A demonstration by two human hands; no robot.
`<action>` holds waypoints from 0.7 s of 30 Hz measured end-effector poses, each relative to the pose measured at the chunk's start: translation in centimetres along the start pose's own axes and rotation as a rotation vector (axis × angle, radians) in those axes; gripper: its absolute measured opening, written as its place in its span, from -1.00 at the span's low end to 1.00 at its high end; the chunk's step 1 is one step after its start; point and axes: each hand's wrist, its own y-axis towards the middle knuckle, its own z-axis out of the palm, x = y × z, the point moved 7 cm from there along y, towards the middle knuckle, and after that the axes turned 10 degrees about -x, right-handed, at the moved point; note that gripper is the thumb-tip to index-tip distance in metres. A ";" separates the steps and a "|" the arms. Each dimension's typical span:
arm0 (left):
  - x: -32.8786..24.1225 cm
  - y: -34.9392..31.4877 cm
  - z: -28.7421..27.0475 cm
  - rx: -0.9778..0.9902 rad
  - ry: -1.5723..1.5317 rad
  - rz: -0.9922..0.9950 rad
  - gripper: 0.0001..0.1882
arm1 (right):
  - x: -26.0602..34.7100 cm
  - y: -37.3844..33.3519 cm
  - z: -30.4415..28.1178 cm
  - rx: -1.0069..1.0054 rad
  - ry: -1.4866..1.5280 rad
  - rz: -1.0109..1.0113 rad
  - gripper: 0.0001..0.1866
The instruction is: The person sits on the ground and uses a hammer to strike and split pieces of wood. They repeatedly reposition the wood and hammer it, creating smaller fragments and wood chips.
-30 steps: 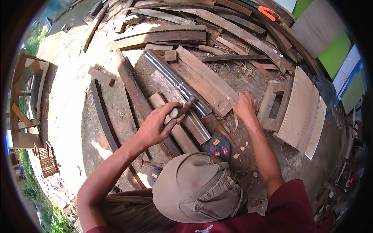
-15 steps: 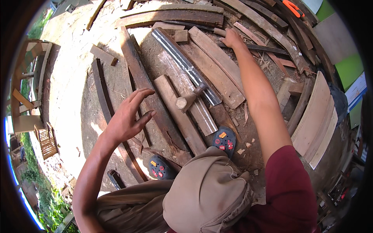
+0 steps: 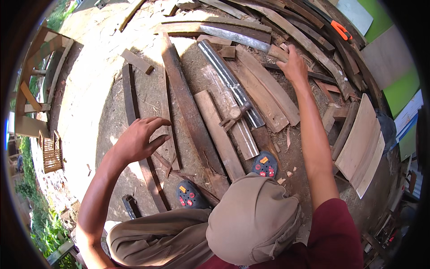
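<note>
My right hand (image 3: 294, 66) is closed round the wooden handle (image 3: 278, 53) of a machete. Its long grey blade (image 3: 237, 37) points left across the far boards. My left hand (image 3: 136, 140), fingers apart and nothing in it, hovers over a narrow dark strip of wood (image 3: 149, 179). Between my hands, a hammer (image 3: 235, 114) rests on a pale board (image 3: 244, 139) and against a dark bar with white lines (image 3: 230, 83). A long dark beam (image 3: 190, 107) lies left of the hammer, next to a brown plank (image 3: 219, 134).
My clog-covered feet (image 3: 190, 194) are among the boards. More timber (image 3: 309, 49) is piled at the far right, with an orange-handled saw (image 3: 341, 30) on it. Wide pale panels (image 3: 362, 145) lean at the right. A wooden frame (image 3: 38, 85) stands at the far left.
My right hand has lifted the machete, and its blade now shows broadside. The hammer has turned on the boards. My left hand has lowered slightly over the wood and stays open.
</note>
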 end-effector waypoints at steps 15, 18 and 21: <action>1.4 -8.2 13.0 0.256 -0.128 -0.233 -0.14 | -2.2 -23.5 -8.9 0.418 0.362 0.022 -0.58; 1.1 -7.9 13.0 0.137 -0.177 -0.172 -0.16 | -1.4 -22.6 -9.8 0.391 0.267 -0.019 -0.58; 0.7 -7.2 12.6 0.187 -0.180 -0.184 -0.19 | -0.6 -20.6 -10.7 0.347 0.149 -0.065 -0.58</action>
